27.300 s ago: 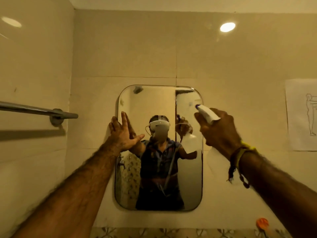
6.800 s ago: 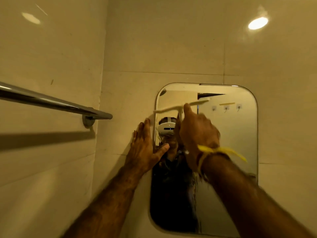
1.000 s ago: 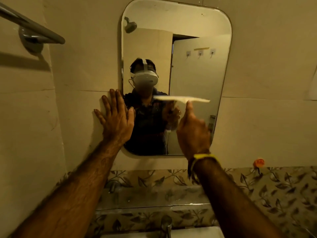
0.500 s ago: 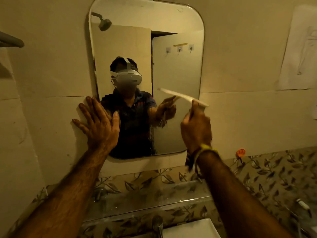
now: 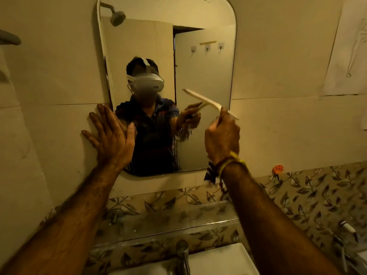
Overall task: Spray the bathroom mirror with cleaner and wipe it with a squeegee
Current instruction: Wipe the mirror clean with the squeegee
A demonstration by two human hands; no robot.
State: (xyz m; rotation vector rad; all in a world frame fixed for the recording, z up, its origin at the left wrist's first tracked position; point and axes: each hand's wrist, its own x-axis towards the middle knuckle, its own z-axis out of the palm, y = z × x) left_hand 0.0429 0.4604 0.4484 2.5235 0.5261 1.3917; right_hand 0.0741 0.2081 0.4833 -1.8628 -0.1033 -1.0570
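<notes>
The rounded bathroom mirror [image 5: 206, 62] hangs on the tiled wall ahead. My right hand [image 5: 222, 139] is closed on the handle of a white squeegee [image 5: 208, 102], whose blade tilts down to the right in front of the mirror's lower right part. My left hand [image 5: 111, 135] lies flat, fingers spread, on the wall at the mirror's lower left edge. No spray bottle shows in this view.
Below the mirror runs a leaf-patterned ledge [image 5: 297, 195] above a white basin [image 5: 218, 261] with a metal tap [image 5: 182, 255]. An orange hook [image 5: 278, 169] sticks to the wall at right. A paper sheet [image 5: 345, 48] hangs upper right; a towel-rail end [image 5: 10, 37] is at far left.
The squeegee blade has tipped from level to slanting down right and shifted toward the mirror's right edge. My left hand stays pressed at the mirror's lower left.
</notes>
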